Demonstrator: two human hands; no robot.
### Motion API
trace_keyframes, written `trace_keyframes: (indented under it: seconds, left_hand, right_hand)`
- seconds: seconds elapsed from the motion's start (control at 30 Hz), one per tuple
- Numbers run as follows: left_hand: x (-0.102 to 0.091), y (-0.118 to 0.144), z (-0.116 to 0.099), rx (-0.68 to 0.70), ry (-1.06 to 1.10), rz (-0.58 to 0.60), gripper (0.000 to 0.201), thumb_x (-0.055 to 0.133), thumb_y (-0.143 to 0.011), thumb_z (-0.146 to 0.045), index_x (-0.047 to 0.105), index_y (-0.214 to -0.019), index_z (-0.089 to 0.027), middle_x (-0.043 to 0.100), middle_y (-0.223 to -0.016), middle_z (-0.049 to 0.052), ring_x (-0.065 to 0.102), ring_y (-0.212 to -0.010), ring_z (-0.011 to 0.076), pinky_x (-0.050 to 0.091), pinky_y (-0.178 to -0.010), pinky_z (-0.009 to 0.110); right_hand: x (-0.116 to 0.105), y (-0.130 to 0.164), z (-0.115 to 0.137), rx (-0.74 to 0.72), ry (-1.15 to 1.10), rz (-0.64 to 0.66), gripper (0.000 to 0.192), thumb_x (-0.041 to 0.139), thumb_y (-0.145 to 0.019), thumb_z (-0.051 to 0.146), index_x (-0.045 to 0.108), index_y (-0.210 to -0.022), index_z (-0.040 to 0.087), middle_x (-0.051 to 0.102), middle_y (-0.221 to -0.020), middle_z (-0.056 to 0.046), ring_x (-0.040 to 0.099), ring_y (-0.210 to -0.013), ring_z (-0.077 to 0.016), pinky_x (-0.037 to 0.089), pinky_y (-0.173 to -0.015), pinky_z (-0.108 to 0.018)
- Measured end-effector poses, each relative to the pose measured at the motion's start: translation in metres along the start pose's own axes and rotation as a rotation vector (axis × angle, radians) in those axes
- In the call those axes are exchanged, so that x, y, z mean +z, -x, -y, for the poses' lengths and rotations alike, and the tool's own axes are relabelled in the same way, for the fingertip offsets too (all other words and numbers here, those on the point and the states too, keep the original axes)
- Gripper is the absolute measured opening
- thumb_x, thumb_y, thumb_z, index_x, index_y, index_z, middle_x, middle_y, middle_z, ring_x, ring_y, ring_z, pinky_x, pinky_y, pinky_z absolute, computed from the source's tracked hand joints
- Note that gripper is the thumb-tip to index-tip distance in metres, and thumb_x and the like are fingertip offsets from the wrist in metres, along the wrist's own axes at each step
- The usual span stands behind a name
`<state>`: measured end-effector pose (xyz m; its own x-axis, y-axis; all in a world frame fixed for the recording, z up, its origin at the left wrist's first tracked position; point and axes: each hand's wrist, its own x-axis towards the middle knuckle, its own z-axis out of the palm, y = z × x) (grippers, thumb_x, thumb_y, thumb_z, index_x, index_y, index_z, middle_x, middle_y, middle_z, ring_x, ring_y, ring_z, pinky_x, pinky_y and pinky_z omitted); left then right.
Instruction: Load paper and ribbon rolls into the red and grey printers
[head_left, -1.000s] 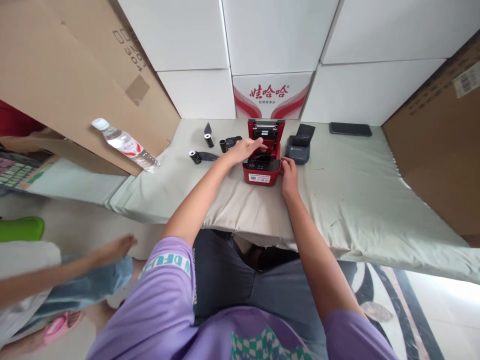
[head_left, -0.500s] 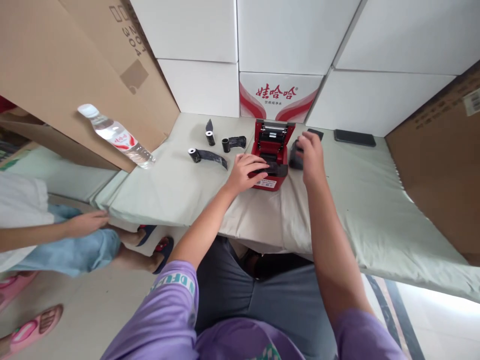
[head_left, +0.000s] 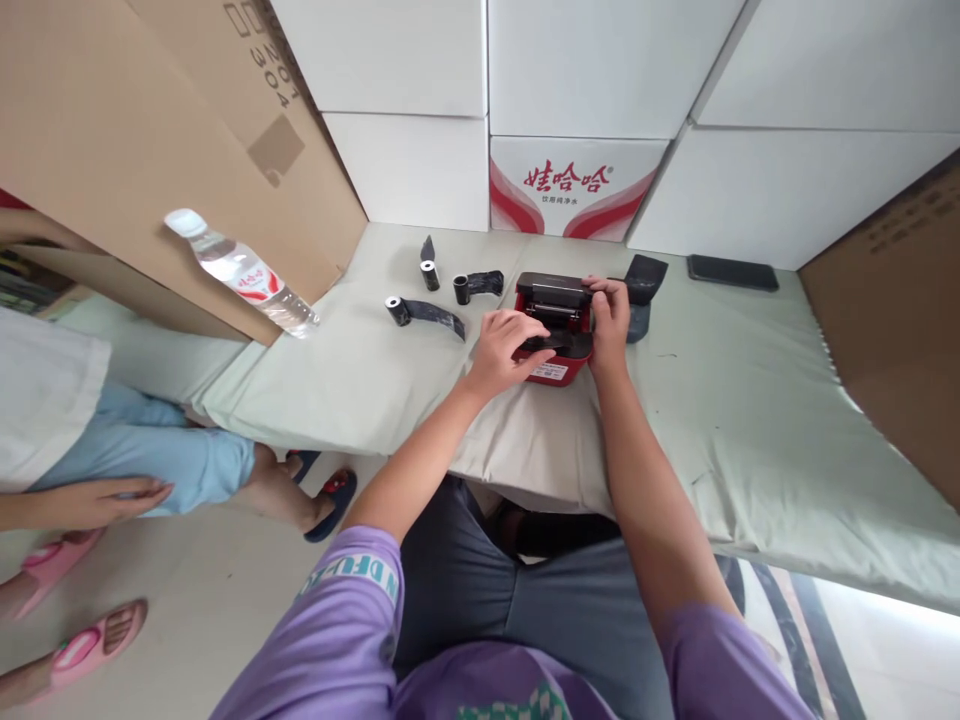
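A small red printer stands on the pale green padded table. Its dark lid is tipped down over the body. My left hand rests on the printer's front, fingers over a black strip. My right hand presses on the lid's right edge. A grey open printer sits just right of it, partly hidden by my right hand. Three black paper rolls lie to the left, partly unrolled.
A water bottle lies at the table's left edge against a cardboard box. A dark phone lies at the back right. White cartons line the back. Another person's hand and legs are at the left.
My right hand has come back from the grey printer to the red printer's lid, and the lid has swung down from upright. My left hand stayed on the front.
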<state>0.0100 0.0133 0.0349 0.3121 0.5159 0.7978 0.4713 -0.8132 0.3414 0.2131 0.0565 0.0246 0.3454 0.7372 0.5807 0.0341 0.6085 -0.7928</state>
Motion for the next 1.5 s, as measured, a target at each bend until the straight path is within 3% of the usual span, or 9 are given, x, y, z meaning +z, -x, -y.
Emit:
trace_keyframes:
  seconds: [0.17, 0.33, 0.43, 0.6, 0.77, 0.9, 1.13, 1.37, 1.5]
  left_hand:
    - [-0.003, -0.002, -0.004, -0.102, -0.015, 0.086, 0.047, 0.042, -0.112, -0.053, 0.076, -0.093, -0.027, 0.083, -0.102, 0.005, 0.068, -0.108, 0.0246, 0.039, -0.104, 0.048]
    - [-0.004, -0.002, -0.004, -0.193, 0.062, 0.046, 0.058, 0.031, -0.111, -0.064, 0.072, -0.091, -0.028, 0.080, -0.101, 0.008, 0.067, -0.105, 0.0256, 0.039, -0.106, 0.048]
    - [-0.004, -0.001, -0.005, -0.202, 0.083, 0.036, 0.063, 0.026, -0.110, -0.068, 0.069, -0.089, -0.027, 0.078, -0.099, 0.008, 0.067, -0.103, 0.0252, 0.040, -0.106, 0.048]
    - [-0.007, -0.003, -0.009, -0.230, 0.104, 0.027, 0.064, 0.024, -0.109, -0.069, 0.069, -0.092, -0.026, 0.077, -0.099, 0.009, 0.066, -0.102, 0.0253, 0.042, -0.105, 0.048]
    - [-0.005, -0.001, -0.008, -0.251, 0.181, -0.027, 0.060, 0.029, -0.109, -0.070, 0.070, -0.107, -0.025, 0.076, -0.111, 0.011, 0.066, -0.111, 0.0252, 0.045, -0.109, 0.045]
    - [0.005, -0.001, 0.008, -0.474, 0.287, -0.141, 0.063, 0.032, -0.106, -0.075, 0.066, -0.128, -0.027, 0.068, -0.138, 0.012, 0.060, -0.132, 0.0255, 0.046, -0.116, 0.043]
    - [0.026, -0.011, 0.038, -0.986, 0.772, -0.036, 0.051, 0.059, -0.096, -0.043, 0.060, -0.143, -0.023, 0.063, -0.156, 0.010, 0.061, -0.143, 0.0241, 0.049, -0.117, 0.038]
    - [0.023, -0.017, 0.038, -1.113, 0.920, -0.058, 0.046, 0.065, -0.086, -0.031, 0.068, -0.131, -0.021, 0.078, -0.130, 0.005, 0.073, -0.120, 0.0217, 0.057, -0.101, 0.033]
    - [0.021, -0.019, 0.035, -1.101, 0.924, -0.070, 0.042, 0.065, -0.084, -0.026, 0.069, -0.126, -0.021, 0.078, -0.130, 0.004, 0.072, -0.123, 0.0213, 0.056, -0.104, 0.033]
  right_hand:
    - [0.000, -0.001, 0.013, 0.061, 0.048, 0.019, 0.039, 0.068, -0.086, 0.066, 0.062, -0.093, 0.028, 0.074, -0.111, -0.005, 0.067, -0.127, -0.0268, 0.044, -0.126, -0.053]
    - [0.002, 0.001, 0.019, 0.132, 0.097, 0.016, 0.031, 0.061, -0.087, 0.058, 0.055, -0.083, 0.027, 0.074, -0.119, -0.006, 0.063, -0.135, -0.0299, 0.041, -0.128, -0.057]
    - [0.003, 0.002, 0.011, 0.191, 0.074, 0.027, 0.029, 0.060, -0.079, 0.052, 0.058, -0.093, 0.027, 0.070, -0.134, -0.007, 0.059, -0.140, -0.0314, 0.040, -0.129, -0.057]
    - [0.003, 0.002, 0.003, 0.327, -0.019, 0.078, 0.063, 0.054, -0.066, 0.042, 0.056, -0.127, 0.028, 0.064, -0.146, -0.007, 0.055, -0.146, -0.0301, 0.042, -0.129, -0.053]
    - [-0.001, 0.001, 0.005, 0.414, -0.101, 0.129, 0.083, 0.053, -0.055, 0.033, 0.053, -0.138, 0.028, 0.061, -0.154, -0.005, 0.054, -0.148, -0.0289, 0.038, -0.134, -0.051]
    - [-0.001, 0.001, 0.004, 0.460, -0.085, 0.118, 0.085, 0.054, -0.055, 0.034, 0.054, -0.140, 0.029, 0.063, -0.151, -0.003, 0.056, -0.144, -0.0293, 0.040, -0.132, -0.053]
    - [-0.002, 0.001, -0.007, 0.520, -0.136, 0.096, 0.087, 0.055, -0.052, 0.033, 0.054, -0.139, 0.032, 0.066, -0.143, -0.002, 0.061, -0.137, -0.0314, 0.043, -0.129, -0.057]
    - [-0.009, -0.004, -0.022, 0.491, -0.155, 0.125, 0.084, 0.055, -0.049, 0.032, 0.055, -0.133, 0.032, 0.066, -0.142, -0.002, 0.061, -0.137, -0.0318, 0.045, -0.127, -0.057]
    - [-0.008, -0.002, -0.016, 0.498, -0.173, 0.137, 0.085, 0.056, -0.047, 0.030, 0.054, -0.132, 0.032, 0.067, -0.138, -0.003, 0.063, -0.133, -0.0309, 0.047, -0.125, -0.055]
